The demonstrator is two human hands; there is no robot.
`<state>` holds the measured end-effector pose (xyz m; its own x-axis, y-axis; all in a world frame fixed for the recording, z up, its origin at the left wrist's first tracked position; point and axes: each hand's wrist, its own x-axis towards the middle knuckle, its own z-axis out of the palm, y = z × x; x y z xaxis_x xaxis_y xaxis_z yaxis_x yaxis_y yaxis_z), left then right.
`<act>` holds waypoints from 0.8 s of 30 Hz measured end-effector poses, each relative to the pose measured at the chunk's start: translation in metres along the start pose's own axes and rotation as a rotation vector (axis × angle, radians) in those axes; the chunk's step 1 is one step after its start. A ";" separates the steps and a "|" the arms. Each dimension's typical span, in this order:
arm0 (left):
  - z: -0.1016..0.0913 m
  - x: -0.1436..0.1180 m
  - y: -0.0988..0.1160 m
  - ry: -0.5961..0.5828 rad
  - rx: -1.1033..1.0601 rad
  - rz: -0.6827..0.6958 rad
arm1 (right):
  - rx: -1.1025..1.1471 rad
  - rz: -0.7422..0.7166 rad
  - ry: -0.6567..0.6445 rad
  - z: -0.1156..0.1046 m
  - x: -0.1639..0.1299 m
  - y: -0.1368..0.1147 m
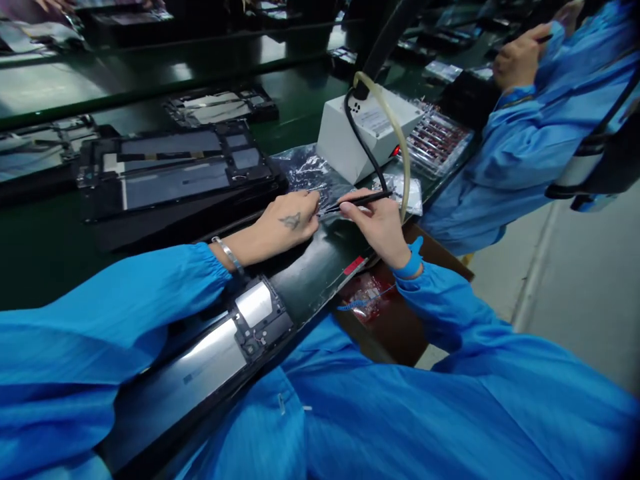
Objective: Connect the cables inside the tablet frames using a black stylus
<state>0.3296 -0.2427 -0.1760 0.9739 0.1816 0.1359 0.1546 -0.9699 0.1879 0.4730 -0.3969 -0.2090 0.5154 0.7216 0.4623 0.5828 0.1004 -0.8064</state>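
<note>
Head view, looking down at a dark green tabletop (pixel 45 260): a person in blue sleeves works with both hands close together near the tabletop's near edge. The right hand (pixel 383 227) pinches a thin black pen (pixel 357 201) in closed fingers; the pen's long axis runs nearly level, its tip pointing left toward the left hand (pixel 285 223), its back end joined to a black cable that rises to a white box (pixel 367 130) just behind. A yellowish tube (pixel 400 143) also loops down from the box beside the right hand. The left hand rests flat, fingers curled and pressed together at the pen's tip; whatever small part sits between them is too small to make out. Both hands meet over crinkled clear foil (pixel 303 170), so the work spot lies just beyond the left fingertips and just left of the pen tip. Between the forearms lies an open tablet (pixel 210 353), silver inside showing, running diagonally toward the person. Further open tablets (pixel 170 173) sit left, behind the left hand. A tray of small parts (pixel 437 140) stands right of the box. A co-worker's hand (pixel 520 60) is at upper right, well apart.
</note>
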 end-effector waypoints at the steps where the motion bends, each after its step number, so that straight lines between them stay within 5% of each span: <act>1: 0.002 0.000 -0.002 0.017 -0.019 -0.007 | -0.004 0.004 -0.011 0.002 0.002 0.002; 15: 0.005 -0.004 -0.007 0.054 -0.050 0.005 | 0.013 0.042 0.122 0.002 -0.003 0.001; 24: 0.004 -0.004 -0.005 0.047 -0.040 -0.027 | -0.038 0.029 0.095 0.001 -0.005 0.000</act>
<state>0.3261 -0.2396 -0.1814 0.9605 0.2156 0.1757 0.1727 -0.9575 0.2311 0.4698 -0.4000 -0.2122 0.5883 0.6554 0.4737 0.5897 0.0531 -0.8059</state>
